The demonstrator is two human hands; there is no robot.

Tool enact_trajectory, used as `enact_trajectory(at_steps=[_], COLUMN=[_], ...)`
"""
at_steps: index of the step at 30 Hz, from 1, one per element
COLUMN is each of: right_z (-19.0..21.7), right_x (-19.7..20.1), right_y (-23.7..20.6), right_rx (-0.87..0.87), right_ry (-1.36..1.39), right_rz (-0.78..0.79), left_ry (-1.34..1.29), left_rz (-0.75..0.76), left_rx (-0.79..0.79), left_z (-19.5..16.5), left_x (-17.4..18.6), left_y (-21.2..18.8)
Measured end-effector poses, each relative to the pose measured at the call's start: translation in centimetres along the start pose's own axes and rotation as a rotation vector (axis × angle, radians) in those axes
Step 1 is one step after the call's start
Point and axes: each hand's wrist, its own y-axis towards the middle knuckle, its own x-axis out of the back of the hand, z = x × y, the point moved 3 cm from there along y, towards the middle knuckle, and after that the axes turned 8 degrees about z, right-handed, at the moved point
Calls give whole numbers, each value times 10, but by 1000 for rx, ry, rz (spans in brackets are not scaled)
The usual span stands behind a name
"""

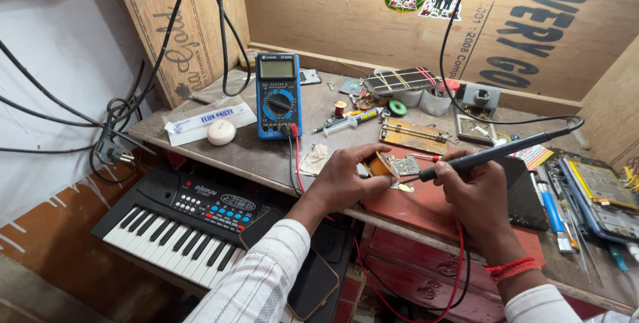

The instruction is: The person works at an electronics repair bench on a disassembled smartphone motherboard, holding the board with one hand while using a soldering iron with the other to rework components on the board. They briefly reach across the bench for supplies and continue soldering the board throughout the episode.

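Lying between both hands, the circuit board (pixel 405 165) is pinned by the left hand (pixel 346 180); the right hand (pixel 474 190) grips a soldering iron (pixel 499 152) touching it.

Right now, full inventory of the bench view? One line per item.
Multimeter: 1, blue, bench back-left, upright.
Flux paste box: 1, white, left of multimeter.
Round lump: 1, off-white, before the box.
Syringe: 1, clear, bench centre.
Circuit board: 1, pale, between the hands.
Soldering iron: 1, black, tip at board.
Keyboard: 1, black, below bench left.
Opened phone: 1, far right.
Left hand: steadies board.
Right hand: grips iron.
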Motion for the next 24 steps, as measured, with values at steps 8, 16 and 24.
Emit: enact_trajectory(at_steps=[8,16,24], right_z=[1,-5,-7], right_x=[0,1,4], right_y=[-1,1,1], right_rx=[5,37,19], right_ry=[62,98,29], right_rz=[0,-16,-114], left_ry=[-16,1,-3], left_rz=[14,-6,2], left_rx=[33,7,31], left_z=[4,3,3], left_x=[-2,-1,-2], left_y=[1,1,2])
